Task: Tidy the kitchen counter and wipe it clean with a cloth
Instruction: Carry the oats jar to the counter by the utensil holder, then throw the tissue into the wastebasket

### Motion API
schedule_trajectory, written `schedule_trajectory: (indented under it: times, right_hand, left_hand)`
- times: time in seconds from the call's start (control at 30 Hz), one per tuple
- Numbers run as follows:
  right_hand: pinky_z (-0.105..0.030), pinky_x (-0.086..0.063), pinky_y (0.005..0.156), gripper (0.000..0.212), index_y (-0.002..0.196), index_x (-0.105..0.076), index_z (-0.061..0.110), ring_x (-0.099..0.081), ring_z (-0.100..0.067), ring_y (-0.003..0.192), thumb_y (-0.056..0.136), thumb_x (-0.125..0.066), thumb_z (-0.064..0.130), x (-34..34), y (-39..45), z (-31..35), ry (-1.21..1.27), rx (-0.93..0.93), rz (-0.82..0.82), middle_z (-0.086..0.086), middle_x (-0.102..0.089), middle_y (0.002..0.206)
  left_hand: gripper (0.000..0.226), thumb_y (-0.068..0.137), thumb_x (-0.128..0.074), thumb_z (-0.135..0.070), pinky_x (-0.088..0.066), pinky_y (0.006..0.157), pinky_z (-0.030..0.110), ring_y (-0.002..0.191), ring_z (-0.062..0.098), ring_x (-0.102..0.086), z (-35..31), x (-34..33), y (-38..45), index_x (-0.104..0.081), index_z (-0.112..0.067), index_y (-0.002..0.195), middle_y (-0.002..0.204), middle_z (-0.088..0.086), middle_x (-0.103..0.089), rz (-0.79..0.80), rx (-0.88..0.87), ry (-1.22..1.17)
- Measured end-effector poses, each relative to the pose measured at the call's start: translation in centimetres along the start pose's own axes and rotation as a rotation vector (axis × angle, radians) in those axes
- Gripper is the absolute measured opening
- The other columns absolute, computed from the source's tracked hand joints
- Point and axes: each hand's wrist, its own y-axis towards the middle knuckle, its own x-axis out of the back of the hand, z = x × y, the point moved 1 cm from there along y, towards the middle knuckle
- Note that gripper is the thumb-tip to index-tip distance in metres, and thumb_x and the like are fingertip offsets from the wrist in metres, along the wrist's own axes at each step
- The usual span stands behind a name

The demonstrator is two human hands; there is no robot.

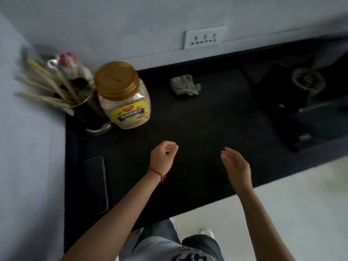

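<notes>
Counter (197, 117) looks mostly tidied — the jar (123, 95) and utensil holder (84, 112) stand in the back left corner, a phone (95, 185) lies by the left edge. Wiping, I judge, hasn't begun: the cloth (185, 85) sits crumpled near the wall, well apart from you. Your left hand (163, 157) is loosely curled and your right hand (235, 164) relaxed — both hold nothing.
</notes>
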Motion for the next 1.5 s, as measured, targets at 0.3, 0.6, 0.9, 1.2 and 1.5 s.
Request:
schedule_trajectory:
  times: [0.3, 0.6, 0.9, 1.2, 1.5]
  right_hand:
    - [-0.046, -0.047, 0.091, 0.019, 0.105, -0.06, 0.026, -0.064, -0.031, 0.099, 0.088, -0.058, 0.017, 14.1, -8.7, -16.1, 0.235, -0.248, -0.363, -0.011, -0.067, 0.1]
    - [-0.046, -0.049, 0.091, 0.03, 0.115, -0.061, 0.008, -0.065, -0.027, 0.094, 0.088, -0.057, 0.022, 25.1, -21.3, -31.7, 0.349, -0.553, -0.589, -0.011, -0.069, 0.098]
    - [-0.035, -0.045, 0.076, 0.029, 0.117, -0.057, 0.005, -0.063, -0.027, 0.086, 0.091, -0.054, 0.017, 28.8, -25.4, -39.2, 0.627, -0.734, -0.719, -0.015, -0.064, 0.101]
    - [-0.036, -0.046, 0.078, 0.029, 0.117, -0.057, 0.007, -0.063, -0.024, 0.082, 0.09, -0.054, 0.016, 42.0, -17.6, -43.5, 0.668, -0.739, -0.817, -0.015, -0.064, 0.105]
    - [-0.033, -0.047, 0.068, 0.028, 0.117, -0.056, 0.003, -0.061, -0.027, 0.081, 0.092, -0.051, 0.013, 53.3, -11.6, -47.6, 0.738, -0.882, -0.869, -0.015, -0.062, 0.097]
  left_hand:
    - [0.021, 0.087, -0.059, -0.019, -0.042, 0.065, 0.002, 0.08, 0.008, -0.058, -3.5, -15.5, -8.2, -0.067, -0.004, 0.1, 0.092, 0.005, -0.067, 0.34, -0.228, 0.179]
    - [0.006, 0.084, -0.062, -0.014, -0.048, 0.082, 0.029, 0.082, 0.018, -0.059, -0.2, -29.3, -16.0, -0.067, -0.012, 0.085, 0.08, 0.004, -0.065, 0.61, -0.215, 0.446]
    - [0.028, 0.084, -0.056, -0.011, -0.041, 0.065, 0.027, 0.069, 0.021, -0.054, 0.4, -37.4, -16.7, -0.055, -0.017, 0.057, 0.062, 0.003, -0.059, 0.71, -0.132, 0.686]
    - [0.024, 0.086, -0.054, -0.009, -0.04, 0.058, 0.023, 0.066, 0.02, -0.056, -4.9, -52.5, -12.0, -0.057, -0.014, 0.062, 0.064, 0.002, -0.061, 0.731, -0.037, 0.638]
    - [0.027, 0.086, -0.054, -0.011, -0.038, 0.055, 0.023, 0.063, 0.021, -0.055, -14.0, -69.5, -10.8, -0.056, -0.016, 0.06, 0.062, 0.003, -0.06, 0.838, -0.028, 0.739]
